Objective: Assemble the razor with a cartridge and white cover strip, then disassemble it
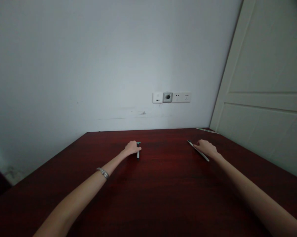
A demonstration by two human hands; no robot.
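Note:
My left hand (131, 147) is closed around a razor (138, 154), left of the table's middle. The razor has a crosswise dark head at its far end and a pale handle with a dark butt pointing toward me. Off to the right, my right hand (204, 147) has its fingers closed on a long thin white stick (203, 155) with a dark far end. The stick slants from far left to near right, low over the table or on it; I cannot tell which. My fingers hide part of both things.
The dark red wooden table (160, 191) reaches back to a white wall. A thin pale strip (207, 130) lies at its far right corner. White sockets (181, 97) are set in the wall, and a pale panelled door (266, 79) stands along the right side.

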